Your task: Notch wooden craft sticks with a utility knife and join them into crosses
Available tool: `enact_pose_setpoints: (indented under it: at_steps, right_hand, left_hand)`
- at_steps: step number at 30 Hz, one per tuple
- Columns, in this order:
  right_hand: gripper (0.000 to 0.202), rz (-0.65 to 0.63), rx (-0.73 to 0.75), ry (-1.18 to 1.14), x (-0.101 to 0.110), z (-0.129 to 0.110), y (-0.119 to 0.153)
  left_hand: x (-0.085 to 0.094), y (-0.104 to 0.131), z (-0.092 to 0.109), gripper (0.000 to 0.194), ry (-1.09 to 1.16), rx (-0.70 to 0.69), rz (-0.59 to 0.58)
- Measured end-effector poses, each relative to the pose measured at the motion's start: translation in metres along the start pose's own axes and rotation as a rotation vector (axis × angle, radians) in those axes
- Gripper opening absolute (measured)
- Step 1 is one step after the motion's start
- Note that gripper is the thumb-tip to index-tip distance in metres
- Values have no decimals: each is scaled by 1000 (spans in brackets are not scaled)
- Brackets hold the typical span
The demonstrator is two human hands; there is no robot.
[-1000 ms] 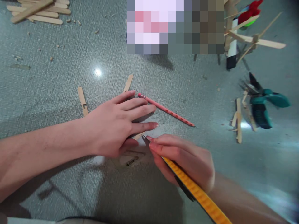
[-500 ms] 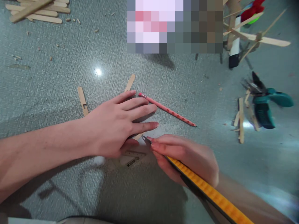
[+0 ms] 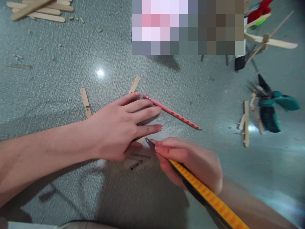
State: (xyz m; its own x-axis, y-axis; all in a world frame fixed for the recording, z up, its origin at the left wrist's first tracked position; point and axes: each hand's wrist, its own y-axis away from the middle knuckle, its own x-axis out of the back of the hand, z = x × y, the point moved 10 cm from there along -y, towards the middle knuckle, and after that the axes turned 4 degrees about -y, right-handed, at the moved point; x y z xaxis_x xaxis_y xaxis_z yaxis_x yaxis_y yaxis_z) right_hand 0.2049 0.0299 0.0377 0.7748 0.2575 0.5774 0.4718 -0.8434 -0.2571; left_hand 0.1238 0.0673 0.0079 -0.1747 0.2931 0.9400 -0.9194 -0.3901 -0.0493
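Observation:
My left hand (image 3: 126, 122) lies flat with its fingers spread, pressing on a wooden craft stick (image 3: 143, 139) whose end shows between thumb and index finger. The rest of that stick is hidden under the palm. My right hand (image 3: 190, 159) is closed around a yellow-and-black utility knife (image 3: 207, 194), its blade tip touching the stick's visible end. Beside my left fingertips lies a pink pencil (image 3: 176, 115). A clear set square (image 3: 135, 162) sits below my left thumb. A notched stick (image 3: 85, 101) and another stick's end (image 3: 135, 84) stick out beyond the hand.
Several craft sticks (image 3: 47, 16) are piled at the upper left, with wood crumbs nearby. At right lie teal-handled pliers (image 3: 269, 111) and cut stick pieces (image 3: 246, 124). A stick assembly (image 3: 265, 39) stands at the upper right. A pixelated patch hides the top middle.
The view has shifted very slightly. Both hands and the knife keep nearly the same positions, with the blade tip still at the stick.

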Motion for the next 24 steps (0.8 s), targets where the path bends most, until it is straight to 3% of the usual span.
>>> enact_pose_setpoints:
  at_steps: [24]
  right_hand:
    - [25, 7, 60, 50, 4, -4, -4]
  left_hand:
    - [1, 0, 0, 54, -3, -4, -7]
